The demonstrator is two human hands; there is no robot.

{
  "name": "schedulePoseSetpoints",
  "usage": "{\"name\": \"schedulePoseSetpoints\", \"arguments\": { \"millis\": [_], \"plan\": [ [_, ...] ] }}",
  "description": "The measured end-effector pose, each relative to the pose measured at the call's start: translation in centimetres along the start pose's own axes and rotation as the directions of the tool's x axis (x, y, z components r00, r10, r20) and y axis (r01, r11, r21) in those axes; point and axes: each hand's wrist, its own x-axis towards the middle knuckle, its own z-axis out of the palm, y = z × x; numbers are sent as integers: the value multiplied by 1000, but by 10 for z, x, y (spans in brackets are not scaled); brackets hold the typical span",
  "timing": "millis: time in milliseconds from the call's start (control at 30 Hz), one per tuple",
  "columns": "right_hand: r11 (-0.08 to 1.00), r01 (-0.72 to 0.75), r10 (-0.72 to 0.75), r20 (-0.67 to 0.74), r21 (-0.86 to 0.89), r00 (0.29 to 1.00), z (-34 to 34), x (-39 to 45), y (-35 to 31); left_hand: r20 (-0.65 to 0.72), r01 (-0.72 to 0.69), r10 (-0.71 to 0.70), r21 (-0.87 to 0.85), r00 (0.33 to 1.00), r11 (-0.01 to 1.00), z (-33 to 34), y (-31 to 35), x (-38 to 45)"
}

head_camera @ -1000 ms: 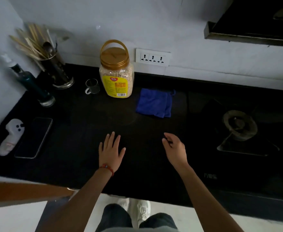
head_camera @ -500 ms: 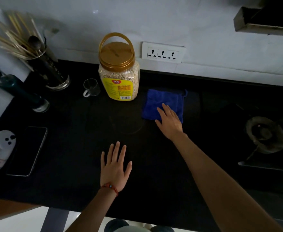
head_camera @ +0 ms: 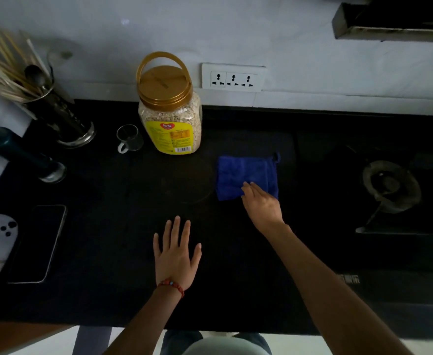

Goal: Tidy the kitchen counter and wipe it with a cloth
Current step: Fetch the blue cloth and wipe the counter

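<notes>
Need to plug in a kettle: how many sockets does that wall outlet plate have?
3, side by side on the white outlet plate on the wall behind the counter: left, middle, right. None has a plug in it.

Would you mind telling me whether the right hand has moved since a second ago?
Yes. The right hand went away from the counter's front edge toward the wall, and its fingers now rest on the blue cloth by the oat jar.

Cloth (head_camera: pixel 246 175) lies on counter (head_camera: pixel 133 252), right of jar (head_camera: pixel 169 111).
</notes>
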Motion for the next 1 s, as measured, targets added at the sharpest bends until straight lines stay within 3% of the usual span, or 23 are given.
{"name": "schedulePoseSetpoints", "arguments": {
  "millis": [267,467,667,867,1000],
  "plan": [
    [956,-229,265,-199,186,944,8,-108,-18,-12,-81,81,-89,997,993,-4,-4,-4],
    [840,-445,523,-242,312,817,16,-204,-25,-8,-366,375,-231,927,901,-7,11,-17],
    [675,-594,735,-327,438,594,21,-313,-31,52,-620,682,-372,730,691,-2,73,-55],
    [350,-700,936,-213,623,279,48,-434,-29,72,-739,840,-440,537,510,12,147,-126],
    [56,-722,998,-36,689,44,89,-527,-29,179,-797,901,-420,396,434,40,189,-184]
  ]
}}
